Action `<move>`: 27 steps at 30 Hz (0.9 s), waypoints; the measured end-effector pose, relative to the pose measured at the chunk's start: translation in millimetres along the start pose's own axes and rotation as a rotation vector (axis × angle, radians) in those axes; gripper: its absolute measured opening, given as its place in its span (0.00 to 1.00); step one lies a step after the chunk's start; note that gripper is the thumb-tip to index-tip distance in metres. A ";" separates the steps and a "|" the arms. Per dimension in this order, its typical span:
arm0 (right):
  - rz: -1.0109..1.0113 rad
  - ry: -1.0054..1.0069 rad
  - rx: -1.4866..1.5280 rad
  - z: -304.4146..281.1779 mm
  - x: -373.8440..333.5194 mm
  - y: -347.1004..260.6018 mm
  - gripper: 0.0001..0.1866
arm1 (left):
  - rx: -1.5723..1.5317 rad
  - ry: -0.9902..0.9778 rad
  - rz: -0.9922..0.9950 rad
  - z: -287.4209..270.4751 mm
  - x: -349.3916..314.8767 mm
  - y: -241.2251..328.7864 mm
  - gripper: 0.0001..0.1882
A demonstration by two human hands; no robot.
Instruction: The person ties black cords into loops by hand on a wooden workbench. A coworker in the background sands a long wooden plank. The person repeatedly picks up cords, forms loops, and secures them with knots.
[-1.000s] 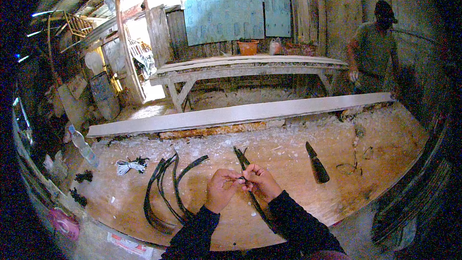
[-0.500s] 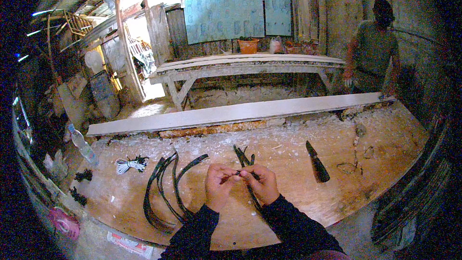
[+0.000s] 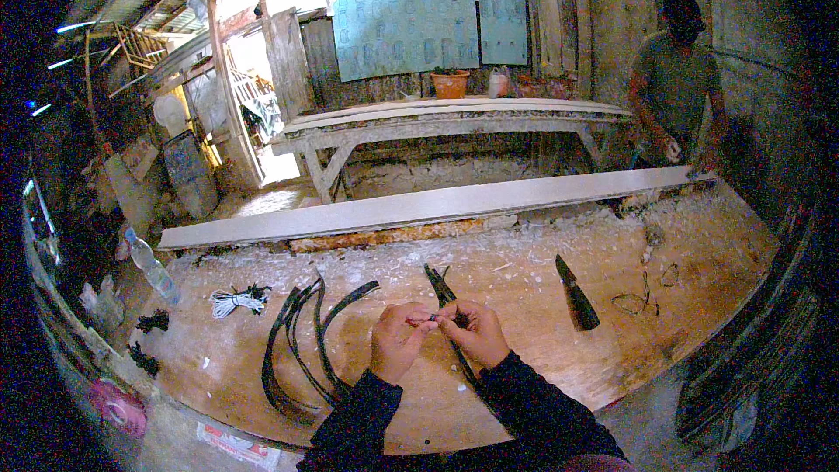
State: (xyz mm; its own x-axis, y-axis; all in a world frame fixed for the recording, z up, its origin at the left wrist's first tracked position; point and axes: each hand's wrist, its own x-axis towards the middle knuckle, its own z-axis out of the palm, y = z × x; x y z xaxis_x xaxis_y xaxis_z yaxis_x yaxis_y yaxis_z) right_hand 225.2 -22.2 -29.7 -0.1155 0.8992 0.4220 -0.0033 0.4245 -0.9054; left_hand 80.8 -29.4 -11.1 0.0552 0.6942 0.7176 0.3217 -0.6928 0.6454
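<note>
With my hands as the clock's centre and 12 straight ahead, my left hand point(image 3: 398, 341) and right hand point(image 3: 476, 332) meet over the table point(image 3: 542, 385), fingertip to fingertip. My grip is a pinch from both sides on a small dark piece point(image 3: 434, 317); my fingers hide most of it, so I cannot tell whether it is a separate bit or the end of a strip. I judge this piece to be partway through handling, since both hands are on it and it is not set down.

Beneath my right hand runs a group of long dark strips point(image 3: 440, 285), ends showing at 12 o'clock and lengths trailing toward 5. Whether my palm touches them I cannot tell. Nothing visibly binds them.

Toward 9 o'clock, more dark strips point(image 3: 272, 358) lie curved and loose, neither hand on them; I count those as unworked for now. Beyond them, also near 9, sit a gathered white cord bundle point(image 3: 238, 301) and two small dark clumps point(image 3: 153, 321); if any are finished work, I cannot tell. The dark-handled knife point(image 3: 578, 308) rests unused toward 3.
</note>
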 end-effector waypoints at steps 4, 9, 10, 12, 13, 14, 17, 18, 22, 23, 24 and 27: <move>-0.009 0.030 -0.028 0.5 -0.3 -0.3 0.02 | -0.022 0.031 -0.041 5.3 -0.9 2.3 0.11; -0.042 0.069 -0.141 -0.4 0.2 -2.4 0.03 | 0.092 -0.002 0.017 3.4 -2.0 2.9 0.06; -0.043 0.070 -0.135 -0.3 -0.1 -3.1 0.03 | 0.070 0.012 0.011 3.4 -2.4 3.6 0.06; -0.030 0.056 -0.119 -0.2 -0.6 -4.6 0.03 | 0.028 0.021 -0.022 4.2 -3.2 4.9 0.05; -0.015 0.042 -0.109 -0.4 -0.9 -5.3 0.03 | 0.010 0.015 -0.051 5.0 -3.9 5.5 0.05; 0.037 0.030 -0.117 -0.6 -0.8 -5.7 0.04 | -0.009 0.010 -0.079 5.8 -4.6 5.6 0.05; 0.029 -0.015 -0.044 -2.6 -0.2 -5.8 0.04 | -0.078 -0.007 -0.169 8.8 -6.2 2.5 0.04; 0.034 -0.028 -0.030 -3.4 -0.2 -5.4 0.04 | -0.095 -0.021 -0.194 9.6 -6.9 0.4 0.04; 0.067 -0.075 0.052 -4.0 1.4 -4.3 0.03 | -0.218 -0.050 -0.279 14.6 -10.5 -10.0 0.06; 0.117 -0.072 0.056 -3.2 2.1 -4.9 0.03 | -0.260 -0.050 -0.296 16.1 -11.3 -12.4 0.06; 0.094 -0.092 0.175 -2.2 2.3 -6.1 0.03 | -0.324 -0.055 -0.294 17.5 -12.0 -14.4 0.06; 0.208 -0.113 0.412 -0.5 0.7 -12.9 0.02 | -0.449 -0.068 -0.284 19.7 -13.3 -17.5 0.06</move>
State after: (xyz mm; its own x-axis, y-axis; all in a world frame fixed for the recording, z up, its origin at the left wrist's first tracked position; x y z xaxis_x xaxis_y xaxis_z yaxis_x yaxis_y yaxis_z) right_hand 225.6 -27.0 -17.8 -0.2625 0.9338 0.2431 -0.3598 0.1391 -0.9226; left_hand 93.0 -22.7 -37.1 0.0909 0.8672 0.4896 -0.1018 -0.4809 0.8708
